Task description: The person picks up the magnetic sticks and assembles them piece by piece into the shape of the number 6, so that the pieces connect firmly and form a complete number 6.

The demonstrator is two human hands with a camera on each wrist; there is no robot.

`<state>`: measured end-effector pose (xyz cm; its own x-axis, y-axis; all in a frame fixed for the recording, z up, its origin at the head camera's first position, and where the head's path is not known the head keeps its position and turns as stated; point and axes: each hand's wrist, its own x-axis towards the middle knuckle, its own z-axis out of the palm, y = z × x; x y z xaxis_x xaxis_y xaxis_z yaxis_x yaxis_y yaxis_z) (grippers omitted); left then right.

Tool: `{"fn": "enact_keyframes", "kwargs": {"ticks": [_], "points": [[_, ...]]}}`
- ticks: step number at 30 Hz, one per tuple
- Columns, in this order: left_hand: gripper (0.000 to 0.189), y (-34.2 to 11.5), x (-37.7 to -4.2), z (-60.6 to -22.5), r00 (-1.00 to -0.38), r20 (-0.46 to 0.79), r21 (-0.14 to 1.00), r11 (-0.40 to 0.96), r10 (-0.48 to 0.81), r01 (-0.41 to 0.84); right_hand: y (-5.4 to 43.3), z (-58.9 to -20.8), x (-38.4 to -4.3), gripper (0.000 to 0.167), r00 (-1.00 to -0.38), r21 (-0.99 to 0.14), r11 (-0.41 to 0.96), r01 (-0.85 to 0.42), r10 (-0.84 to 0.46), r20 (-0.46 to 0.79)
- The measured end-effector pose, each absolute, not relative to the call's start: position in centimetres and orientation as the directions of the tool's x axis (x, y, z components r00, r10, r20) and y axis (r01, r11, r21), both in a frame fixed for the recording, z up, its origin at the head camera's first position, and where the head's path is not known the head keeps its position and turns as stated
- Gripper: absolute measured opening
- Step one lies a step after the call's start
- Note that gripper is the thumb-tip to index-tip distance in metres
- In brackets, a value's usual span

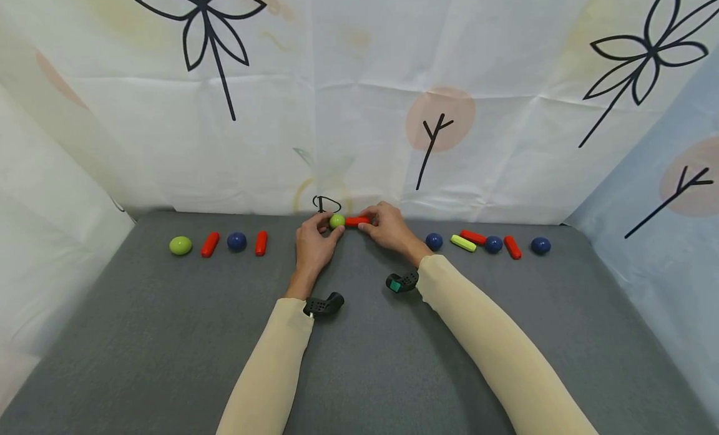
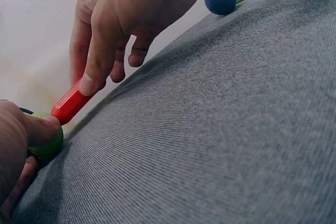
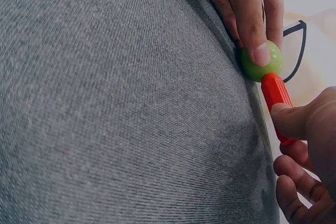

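My left hand (image 1: pixel 313 246) pinches a green ball (image 1: pixel 337 221) between thumb and fingers at the back edge of the grey table. A red ridged stick (image 1: pixel 355 221) is held by my right hand (image 1: pixel 390 228), thumb on its near side. In the right wrist view the end of the red stick (image 3: pixel 275 90) meets the green ball (image 3: pixel 257 67). The left wrist view shows the red stick (image 2: pixel 71 102) slanting down to the green ball (image 2: pixel 50 142), which the left thumb partly covers.
Left on the grey table (image 1: pixel 168 322) lie a green ball (image 1: pixel 180 245), a blue ball (image 1: pixel 236 241) and red sticks (image 1: pixel 210 244). To the right are several blue balls (image 1: pixel 434 241), a yellow-green stick (image 1: pixel 463 243) and red sticks (image 1: pixel 512 247). A patterned cloth (image 1: pixel 359 141) hangs behind.
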<state>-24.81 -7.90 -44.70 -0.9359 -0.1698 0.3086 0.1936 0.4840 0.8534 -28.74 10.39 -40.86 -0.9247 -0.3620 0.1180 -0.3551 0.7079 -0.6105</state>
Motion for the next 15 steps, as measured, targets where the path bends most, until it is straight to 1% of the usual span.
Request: {"fn": "enact_keyframes", "kwargs": {"ticks": [15], "points": [[0.039, -7.89, -24.78, -44.66, -0.936, 0.312, 0.854, 0.480, -0.166, 0.199, 10.44, -40.88, -28.51, 0.027, -0.929, -0.634, 0.696, -0.337, -0.355, 0.103]]}}
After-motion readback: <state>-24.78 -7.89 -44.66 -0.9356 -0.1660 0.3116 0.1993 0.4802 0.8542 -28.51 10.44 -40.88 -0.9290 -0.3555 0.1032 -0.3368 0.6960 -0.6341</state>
